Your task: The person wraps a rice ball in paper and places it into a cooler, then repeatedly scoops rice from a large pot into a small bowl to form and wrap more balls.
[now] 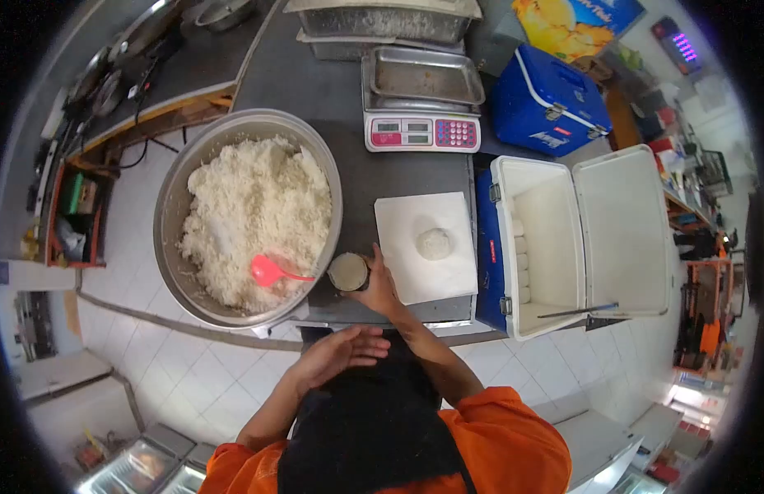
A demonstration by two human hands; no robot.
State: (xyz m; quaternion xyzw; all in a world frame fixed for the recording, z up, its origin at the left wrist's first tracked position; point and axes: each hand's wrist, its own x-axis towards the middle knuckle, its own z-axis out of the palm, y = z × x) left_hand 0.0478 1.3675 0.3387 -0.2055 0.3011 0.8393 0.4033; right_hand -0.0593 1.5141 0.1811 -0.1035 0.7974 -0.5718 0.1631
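Note:
A small round cup point(348, 272) stands by the rim of the big rice bowl, with white contents showing at its top. My right hand point(377, 288) is wrapped round the cup's right side. My left hand point(344, 356) is held in the air in front of the table edge, fingers stretched out, holding nothing. A large metal bowl point(170, 247) holds a heap of cooked rice point(254, 210), on which a pink spoon point(269, 271) lies. Right of the cup, a round mound of rice point(434, 244) sits on white paper sheets point(402, 276).
A scale point(423, 133) with a metal tray point(426, 76) stands behind the paper. To the right is an open cooler point(547, 239) with white wrapped packs point(521, 263) inside. A closed blue cooler point(551, 103) and stacked metal pans point(386, 29) are farther back.

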